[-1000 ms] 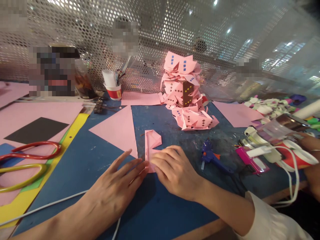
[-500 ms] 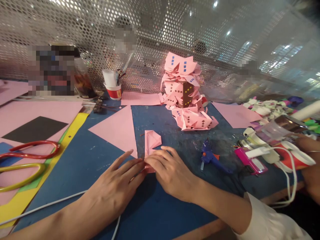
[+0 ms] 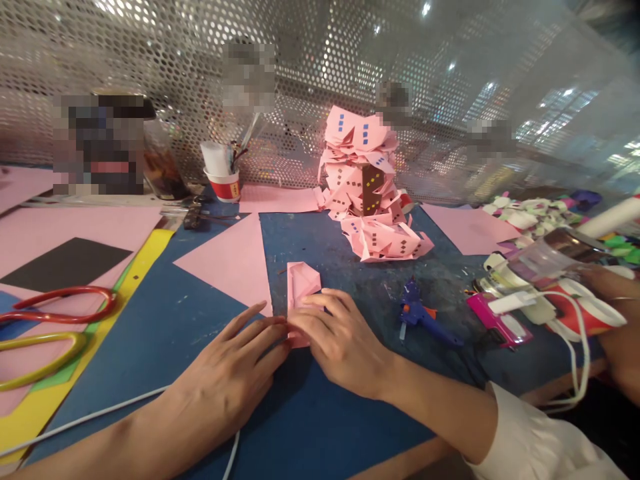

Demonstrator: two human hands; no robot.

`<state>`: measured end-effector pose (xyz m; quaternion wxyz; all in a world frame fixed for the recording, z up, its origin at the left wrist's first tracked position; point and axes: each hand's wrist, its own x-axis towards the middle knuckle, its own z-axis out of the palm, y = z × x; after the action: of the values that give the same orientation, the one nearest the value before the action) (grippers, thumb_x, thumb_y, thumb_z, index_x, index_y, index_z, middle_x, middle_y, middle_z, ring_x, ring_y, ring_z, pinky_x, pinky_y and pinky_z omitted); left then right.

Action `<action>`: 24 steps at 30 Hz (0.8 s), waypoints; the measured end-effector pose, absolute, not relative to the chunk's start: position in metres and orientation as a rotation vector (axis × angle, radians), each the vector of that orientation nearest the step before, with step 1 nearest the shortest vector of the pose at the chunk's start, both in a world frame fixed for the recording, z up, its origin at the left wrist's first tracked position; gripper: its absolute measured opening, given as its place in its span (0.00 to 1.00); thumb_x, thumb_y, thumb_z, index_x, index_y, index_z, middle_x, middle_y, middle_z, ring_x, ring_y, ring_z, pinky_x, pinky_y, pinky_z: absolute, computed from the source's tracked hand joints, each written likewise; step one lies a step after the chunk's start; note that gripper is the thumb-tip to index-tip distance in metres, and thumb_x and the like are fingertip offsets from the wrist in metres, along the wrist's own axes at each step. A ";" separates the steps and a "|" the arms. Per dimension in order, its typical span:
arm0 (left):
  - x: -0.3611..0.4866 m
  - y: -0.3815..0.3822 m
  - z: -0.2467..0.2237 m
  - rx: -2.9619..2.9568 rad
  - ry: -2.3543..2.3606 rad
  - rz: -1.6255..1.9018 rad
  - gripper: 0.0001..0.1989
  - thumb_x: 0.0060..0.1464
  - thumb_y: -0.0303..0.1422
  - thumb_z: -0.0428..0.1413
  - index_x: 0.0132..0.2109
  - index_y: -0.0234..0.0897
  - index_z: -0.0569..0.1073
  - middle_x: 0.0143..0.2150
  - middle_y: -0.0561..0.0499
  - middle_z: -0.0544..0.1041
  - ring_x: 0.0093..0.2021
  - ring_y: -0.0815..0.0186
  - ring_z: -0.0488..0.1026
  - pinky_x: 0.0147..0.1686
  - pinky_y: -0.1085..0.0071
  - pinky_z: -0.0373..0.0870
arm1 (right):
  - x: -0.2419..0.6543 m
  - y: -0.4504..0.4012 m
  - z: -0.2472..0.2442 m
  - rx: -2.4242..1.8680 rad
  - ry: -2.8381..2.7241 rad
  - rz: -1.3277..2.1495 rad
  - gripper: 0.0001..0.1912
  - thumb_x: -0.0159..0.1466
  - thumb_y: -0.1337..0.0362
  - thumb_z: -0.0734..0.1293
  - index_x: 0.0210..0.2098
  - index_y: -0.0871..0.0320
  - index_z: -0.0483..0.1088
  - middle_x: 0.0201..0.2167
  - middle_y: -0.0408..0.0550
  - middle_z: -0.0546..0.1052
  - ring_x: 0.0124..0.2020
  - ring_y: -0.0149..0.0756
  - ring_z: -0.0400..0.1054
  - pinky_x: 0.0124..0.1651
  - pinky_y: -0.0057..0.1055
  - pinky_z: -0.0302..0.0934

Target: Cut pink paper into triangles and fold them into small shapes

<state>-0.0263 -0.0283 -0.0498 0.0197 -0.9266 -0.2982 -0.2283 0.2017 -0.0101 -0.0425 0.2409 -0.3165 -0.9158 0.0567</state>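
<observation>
A small piece of folded pink paper (image 3: 299, 279) lies on the blue tabletop with a long creased strip along its left side. At its left edge, my left hand (image 3: 227, 373) pinches the paper with thumb and fingertips, its index finger stretched away above. From the right, my right hand (image 3: 345, 337) presses its fingers down on the fold and covers part of it. Both hands' fingertips nearly meet over the paper's lower half. A larger pink paper triangle (image 3: 230, 260) rests flat just beyond my left hand.
A stacked pink paper model (image 3: 363, 180) with small squares stands at the back. Right of my hands lie a blue glue gun (image 3: 420, 317) and a magenta device (image 3: 500, 320). Red-handled scissors (image 3: 60, 303) and coloured sheets sit left. Another person's hand (image 3: 613, 313) is at far right.
The right hand's fingers have shifted slightly on the folded paper, and its upper flap lies a little flatter. The whole view has drifted slightly; the left hand keeps its place.
</observation>
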 end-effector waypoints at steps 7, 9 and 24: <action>-0.028 -0.029 -0.053 -2.885 -0.941 -0.708 0.17 0.63 0.22 0.47 0.51 0.37 0.76 0.51 0.47 0.78 0.57 0.60 0.71 0.70 0.52 0.55 | 0.205 -0.012 -0.044 -0.837 -2.513 0.151 0.19 0.69 0.75 0.60 0.58 0.60 0.66 0.53 0.49 0.78 0.60 0.42 0.64 0.67 0.47 0.52; -0.028 -0.029 -0.054 -2.888 -0.946 -0.710 0.17 0.63 0.21 0.47 0.52 0.37 0.76 0.51 0.47 0.78 0.57 0.60 0.71 0.70 0.52 0.55 | 0.206 -0.012 -0.044 -0.807 -2.502 0.158 0.19 0.68 0.76 0.60 0.56 0.60 0.67 0.52 0.49 0.78 0.59 0.42 0.65 0.67 0.46 0.53; -0.027 -0.028 -0.046 -2.879 -0.928 -0.773 0.17 0.62 0.22 0.47 0.51 0.38 0.76 0.50 0.48 0.79 0.54 0.61 0.73 0.68 0.53 0.57 | 0.202 -0.015 -0.041 -0.858 -2.439 0.215 0.14 0.69 0.74 0.61 0.52 0.59 0.68 0.50 0.51 0.78 0.55 0.40 0.67 0.61 0.43 0.58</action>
<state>-0.0275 -0.0276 -0.0456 0.0096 -0.9221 -0.2972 -0.2475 0.2019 -0.0149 -0.0408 0.2704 -0.3184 -0.9051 0.0797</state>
